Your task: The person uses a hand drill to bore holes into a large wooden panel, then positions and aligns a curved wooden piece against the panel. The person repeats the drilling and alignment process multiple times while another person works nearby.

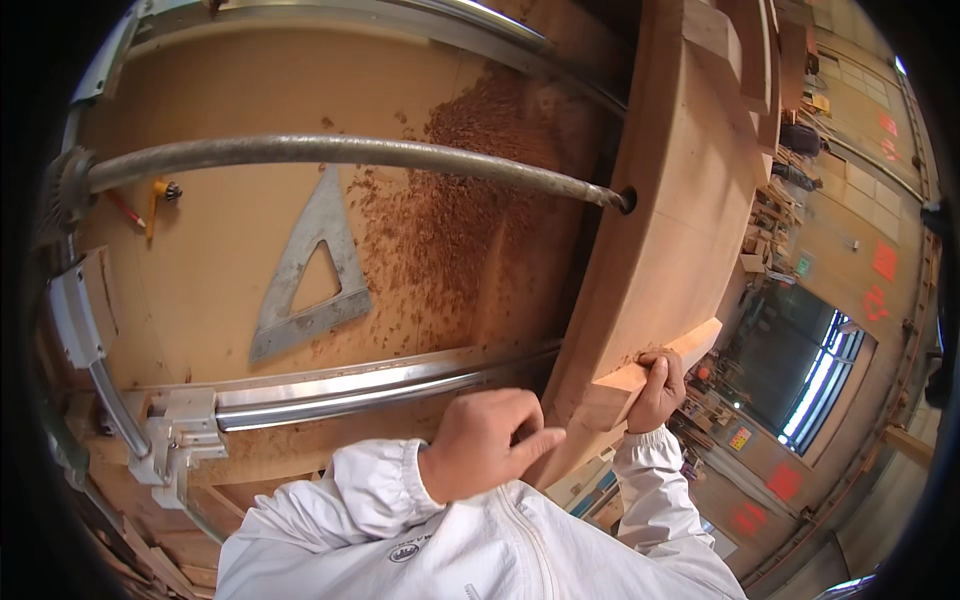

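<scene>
A large timber beam (660,220) runs from the top of the view down toward me on the right. Near its close end my right hand (657,390) has its fingers closed round a paler wood block (690,343); whether the block is loose or part of the beam I cannot tell. Left of the beam's close end, my left hand (490,440) has its fingers loosely curled and its thumb apart, with nothing visible in it. A long metal drill bit (350,152) crosses from a toothed chuck (70,190) at the left, its tip at a round hole in the beam.
A metal set square (305,275) lies on the wooden board, beside heaped wood shavings (470,200). A yellow-handled chuck key (160,200) and a red pencil (125,210) lie by the chuck. Steel guide rails (350,398) border the board. Stacked timber and workshop walls stand beyond the beam.
</scene>
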{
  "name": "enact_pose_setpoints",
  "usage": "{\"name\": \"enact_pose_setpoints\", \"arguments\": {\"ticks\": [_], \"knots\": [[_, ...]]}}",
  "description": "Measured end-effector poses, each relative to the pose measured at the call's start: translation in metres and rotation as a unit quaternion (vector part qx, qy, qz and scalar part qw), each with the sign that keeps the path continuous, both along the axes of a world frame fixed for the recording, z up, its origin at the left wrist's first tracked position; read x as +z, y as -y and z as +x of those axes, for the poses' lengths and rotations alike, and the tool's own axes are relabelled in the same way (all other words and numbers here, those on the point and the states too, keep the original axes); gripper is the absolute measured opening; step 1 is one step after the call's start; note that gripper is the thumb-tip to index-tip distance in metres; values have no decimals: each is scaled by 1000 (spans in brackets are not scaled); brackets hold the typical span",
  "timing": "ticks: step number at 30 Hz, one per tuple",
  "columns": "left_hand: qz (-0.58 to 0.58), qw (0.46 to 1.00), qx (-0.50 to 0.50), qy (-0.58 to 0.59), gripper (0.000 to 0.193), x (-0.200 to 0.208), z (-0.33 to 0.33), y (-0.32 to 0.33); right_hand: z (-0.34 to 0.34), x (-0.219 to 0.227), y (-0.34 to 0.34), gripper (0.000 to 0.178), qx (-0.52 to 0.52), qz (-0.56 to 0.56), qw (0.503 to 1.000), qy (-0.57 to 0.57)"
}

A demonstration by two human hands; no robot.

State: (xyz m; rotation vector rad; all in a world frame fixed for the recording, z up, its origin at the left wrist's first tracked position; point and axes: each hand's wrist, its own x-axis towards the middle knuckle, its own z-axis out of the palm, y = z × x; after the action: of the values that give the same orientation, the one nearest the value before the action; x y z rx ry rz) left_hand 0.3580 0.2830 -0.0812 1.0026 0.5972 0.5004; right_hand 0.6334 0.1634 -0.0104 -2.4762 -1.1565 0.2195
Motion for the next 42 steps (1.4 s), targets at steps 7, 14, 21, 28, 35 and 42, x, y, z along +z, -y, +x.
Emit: {"name": "enact_pose_setpoints", "arguments": {"ticks": [7, 14, 21, 28, 35, 42], "knots": [[67, 982, 142, -107, 27, -31, -8, 8, 4, -2, 4, 27, 5, 14, 1000, -11], [237, 918, 221, -228, 29, -88, -58, 35, -2, -1, -1, 29, 1, 10, 1000, -7], [387, 872, 223, -202, 26, -96, -49, 40, -4, 3, -4, 30, 9, -50, 999, -2], [362, 907, 146, -157, 22, -96, -55, 36, -8, 6, -14, 28, -16, -97, 995, 25], [376, 898, 162, -165, 22, -98, -53, 36, -7, 7, -19, 28, -17, -116, 993, 27], [380, 897, 163, -158, 21, -98, -53, 37, -7, 6, -15, 25, -14, -115, 993, 36]]}}
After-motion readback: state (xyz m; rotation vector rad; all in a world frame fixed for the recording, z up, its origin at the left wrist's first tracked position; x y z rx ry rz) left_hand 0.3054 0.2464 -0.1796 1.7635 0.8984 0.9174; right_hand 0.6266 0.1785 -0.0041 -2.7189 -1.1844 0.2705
